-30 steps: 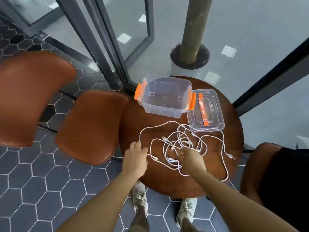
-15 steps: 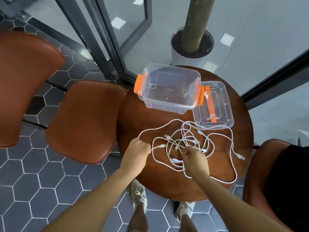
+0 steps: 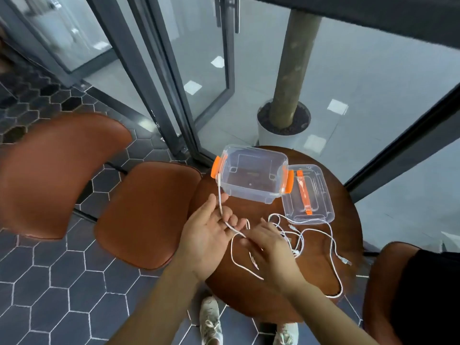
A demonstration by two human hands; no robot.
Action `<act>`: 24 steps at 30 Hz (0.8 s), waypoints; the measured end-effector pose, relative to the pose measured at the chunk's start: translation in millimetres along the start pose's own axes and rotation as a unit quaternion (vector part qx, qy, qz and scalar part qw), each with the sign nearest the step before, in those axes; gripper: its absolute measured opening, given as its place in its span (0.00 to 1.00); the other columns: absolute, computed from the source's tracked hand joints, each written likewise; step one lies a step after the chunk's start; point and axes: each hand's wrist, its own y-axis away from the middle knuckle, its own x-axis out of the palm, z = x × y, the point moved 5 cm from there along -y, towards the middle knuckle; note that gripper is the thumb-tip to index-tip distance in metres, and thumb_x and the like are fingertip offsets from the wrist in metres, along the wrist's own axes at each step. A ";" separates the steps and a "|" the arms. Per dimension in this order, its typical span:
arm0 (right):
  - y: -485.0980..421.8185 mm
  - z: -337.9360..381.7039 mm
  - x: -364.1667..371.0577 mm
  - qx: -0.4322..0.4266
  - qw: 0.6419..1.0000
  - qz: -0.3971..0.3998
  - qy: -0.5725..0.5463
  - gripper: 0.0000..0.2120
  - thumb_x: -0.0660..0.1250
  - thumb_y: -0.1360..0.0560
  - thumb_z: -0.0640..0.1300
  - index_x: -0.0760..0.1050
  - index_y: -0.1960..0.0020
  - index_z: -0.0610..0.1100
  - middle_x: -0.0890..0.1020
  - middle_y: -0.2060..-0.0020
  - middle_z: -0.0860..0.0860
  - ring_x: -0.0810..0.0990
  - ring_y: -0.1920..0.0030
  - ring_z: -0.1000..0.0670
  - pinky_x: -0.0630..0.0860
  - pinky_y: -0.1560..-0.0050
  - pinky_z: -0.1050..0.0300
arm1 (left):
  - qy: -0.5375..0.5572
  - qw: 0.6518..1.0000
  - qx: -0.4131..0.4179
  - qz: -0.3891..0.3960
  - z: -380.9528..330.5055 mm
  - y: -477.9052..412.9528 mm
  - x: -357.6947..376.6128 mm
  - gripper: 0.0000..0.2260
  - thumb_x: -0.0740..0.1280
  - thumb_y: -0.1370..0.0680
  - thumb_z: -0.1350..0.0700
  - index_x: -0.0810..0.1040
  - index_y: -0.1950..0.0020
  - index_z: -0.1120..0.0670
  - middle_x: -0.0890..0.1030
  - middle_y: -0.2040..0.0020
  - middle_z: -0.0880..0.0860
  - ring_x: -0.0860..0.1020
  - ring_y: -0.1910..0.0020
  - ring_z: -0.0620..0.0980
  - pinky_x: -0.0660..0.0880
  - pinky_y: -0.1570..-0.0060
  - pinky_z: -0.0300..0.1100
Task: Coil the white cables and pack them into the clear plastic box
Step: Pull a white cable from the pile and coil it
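Note:
A clear plastic box (image 3: 251, 174) with orange latches stands open at the far side of the round wooden table (image 3: 321, 277). Its clear lid (image 3: 307, 194) with an orange handle lies to its right. Tangled white cables (image 3: 302, 235) lie on the table below the lid. My left hand (image 3: 207, 235) is raised palm up with one white cable (image 3: 220, 197) running across its fingers, the plug end sticking up near the box's left latch. My right hand (image 3: 268, 247) pinches the same cable just right of the left hand, and a loop hangs below.
Two brown leather chairs (image 3: 146, 212) stand left of the table, and another brown chair (image 3: 388, 277) is at the right. Behind the table are glass doors with dark frames and a potted trunk (image 3: 283, 120). My shoes (image 3: 211, 322) show on the hexagon tile floor.
Both hands have lifted one cable out of the tangle toward me. The left hand turned palm up with the cable end raised; the right hand moved left beside it. The view tilted upward.

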 end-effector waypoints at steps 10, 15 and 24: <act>0.5 34.6 -48.8 -0.115 0.985 0.074 0.107 0.14 0.61 0.17 0.55 0.78 0.54 0.49 0.76 0.62 0.58 0.69 0.60 0.57 0.66 0.56 0.68 | -0.078 0.995 0.049 0.050 -41.2 52.9 27.6 0.15 0.57 0.17 0.54 0.80 0.52 0.61 0.79 0.68 0.57 0.76 0.75 0.52 0.77 0.68 0.46; -12.4 14.0 -79.6 0.016 0.947 0.277 0.162 0.15 0.57 0.18 0.60 0.77 0.55 0.55 0.79 0.64 0.63 0.78 0.61 0.59 0.73 0.59 0.60 | -0.209 0.972 0.065 0.089 -68.5 86.7 32.7 0.17 0.59 0.19 0.54 0.84 0.57 0.60 0.82 0.66 0.64 0.77 0.77 0.55 0.76 0.71 0.44; -67.9 131.6 -110.6 0.090 0.993 0.060 -0.048 0.16 0.65 0.19 0.49 0.76 0.66 0.48 0.77 0.72 0.52 0.74 0.69 0.55 0.76 0.59 0.47 | -0.387 0.915 0.095 0.055 -54.4 94.2 55.0 0.15 0.58 0.15 0.55 0.81 0.42 0.62 0.87 0.50 0.61 0.85 0.48 0.60 0.80 0.43 0.58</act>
